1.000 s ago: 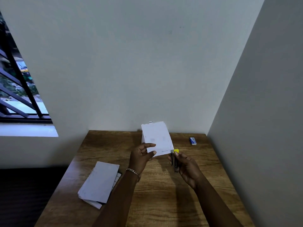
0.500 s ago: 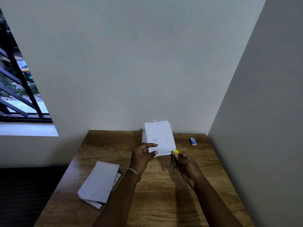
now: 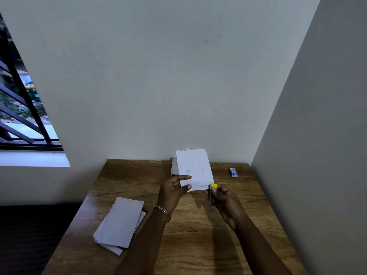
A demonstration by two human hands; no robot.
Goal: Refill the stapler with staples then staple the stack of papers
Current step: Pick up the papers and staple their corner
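Centre frame, above the table: left hand pinches the paper stack at its lower-left corner. Right hand grips the stapler, its nose at the lower-right corner. Paper is light and floppy; best gripped near the stapling corner.

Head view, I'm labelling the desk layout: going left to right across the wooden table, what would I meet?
Grey-white paper stack lying flat → left hand → white sheets held upright → yellow-tipped dark stapler → right hand → small blue-and-white staple box.
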